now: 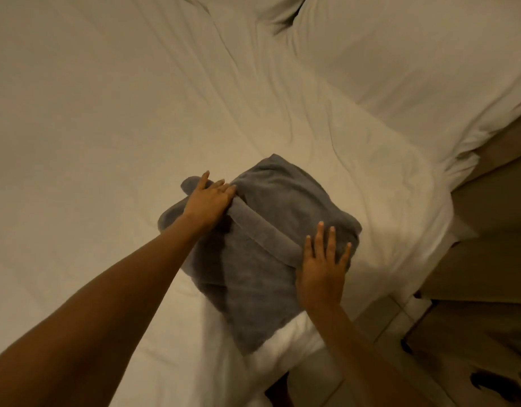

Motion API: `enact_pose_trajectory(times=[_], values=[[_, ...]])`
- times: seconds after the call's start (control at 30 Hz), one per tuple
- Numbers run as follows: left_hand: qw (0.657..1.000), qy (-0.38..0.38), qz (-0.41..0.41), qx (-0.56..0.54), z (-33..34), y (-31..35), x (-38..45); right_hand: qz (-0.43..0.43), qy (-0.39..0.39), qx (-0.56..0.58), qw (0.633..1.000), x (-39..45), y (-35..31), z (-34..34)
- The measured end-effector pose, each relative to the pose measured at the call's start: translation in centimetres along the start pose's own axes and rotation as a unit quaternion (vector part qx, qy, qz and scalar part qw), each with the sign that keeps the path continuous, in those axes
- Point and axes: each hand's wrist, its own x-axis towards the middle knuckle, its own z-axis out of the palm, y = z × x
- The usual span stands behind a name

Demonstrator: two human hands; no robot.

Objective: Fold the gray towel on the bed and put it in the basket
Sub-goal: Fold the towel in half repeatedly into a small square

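Both hands lie on the gray towel (pixel 271 207), folded near the bed (pixel 106 113) corner. We see our left hand (pixel 208 201) flat at its far-left edge, fingers perhaps curling slightly over a fold. Our right hand (pixel 322 271) presses, fingers spread, on its right side.

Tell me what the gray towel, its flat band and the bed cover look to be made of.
Gray towel: likely cotton terry, matte; its nap looks fuzzy and it folds thick and soft.
Band: seemingly a flat-woven border of the same cloth, smoother and slightly paler than the pile.
Bed cover: thin woven fabric, probably cotton or a blend, matte white; it shows fine shallow creases.
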Motion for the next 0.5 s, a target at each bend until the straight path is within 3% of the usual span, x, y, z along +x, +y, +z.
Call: enact_pose_trajectory(times=[0.23,0.5], values=[[1.000,-0.010,0.010,0.027,-4.1,4.4,8.9,0.024,0.005,0.019,1.000,6.4,6.4,-0.2],[0.999,0.014,0.002,0.038,-4.4,7.5,16.2,0.040,-0.071,-0.019,0.996,11.7,11.0,0.9]])
